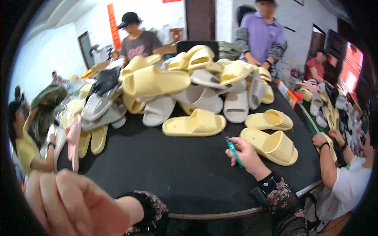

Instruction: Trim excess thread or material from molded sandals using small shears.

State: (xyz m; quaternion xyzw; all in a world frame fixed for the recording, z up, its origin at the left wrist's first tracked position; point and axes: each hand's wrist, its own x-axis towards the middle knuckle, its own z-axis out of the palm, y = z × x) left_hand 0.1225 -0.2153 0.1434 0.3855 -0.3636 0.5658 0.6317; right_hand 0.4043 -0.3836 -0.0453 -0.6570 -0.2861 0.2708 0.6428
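My right hand (249,156) grips a slim teal pen-like tool (234,152) with a dark tip; its exact kind is unclear. Just right of that hand sits a yellow slide sandal (289,155), and a second yellow slide sandal (271,119) lies behind it. Farther left, another yellow sandal (177,126) rests on its sole in front of the pile. My left hand (75,204) is raised close at the lower left with its fingers curled closed. Whatever it may hold is hidden from sight.
A heap of yellow and grey sandals (157,80) covers the back of the black table (157,169). Pink sandals (73,141) lie at the left edge. Several people work around the tables; one in a white shirt (346,185) handles a sandal close on the right.
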